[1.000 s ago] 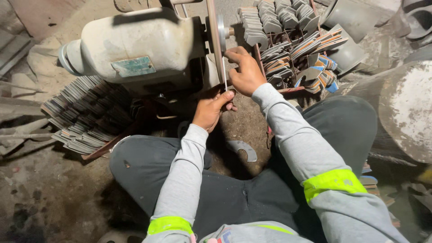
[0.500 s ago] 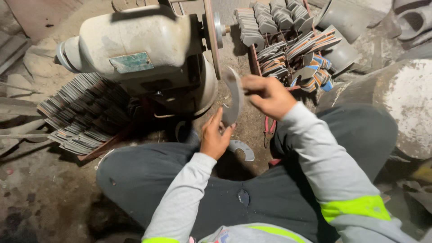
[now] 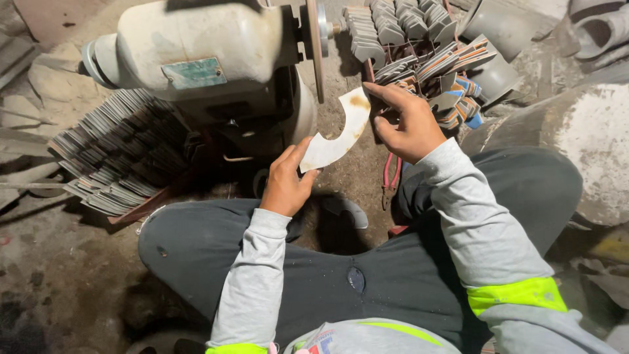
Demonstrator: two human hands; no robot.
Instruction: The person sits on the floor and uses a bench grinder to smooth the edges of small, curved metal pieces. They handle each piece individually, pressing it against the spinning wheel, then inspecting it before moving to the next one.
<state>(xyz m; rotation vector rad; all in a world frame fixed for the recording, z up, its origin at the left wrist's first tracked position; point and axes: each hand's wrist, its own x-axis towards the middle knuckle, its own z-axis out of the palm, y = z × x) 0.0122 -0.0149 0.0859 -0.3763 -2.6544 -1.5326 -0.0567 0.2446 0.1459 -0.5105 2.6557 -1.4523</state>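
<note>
Held a curved, crescent-shaped piece of pale sheet metal (image 3: pixel 339 131) between both hands, just in front of the bench grinder (image 3: pixel 203 52) and a little below its thin wheel (image 3: pixel 316 39). Pinched its lower end with thumb and fingers of the left hand (image 3: pixel 286 180), and gripped its rusty upper end with the right hand (image 3: pixel 406 121), fingers curled close together around the edge. Sat cross-legged on dirty ground, with stacked grey metal pieces (image 3: pixel 124 157) at the left and more cut pieces (image 3: pixel 419 46) behind the right hand.
</note>
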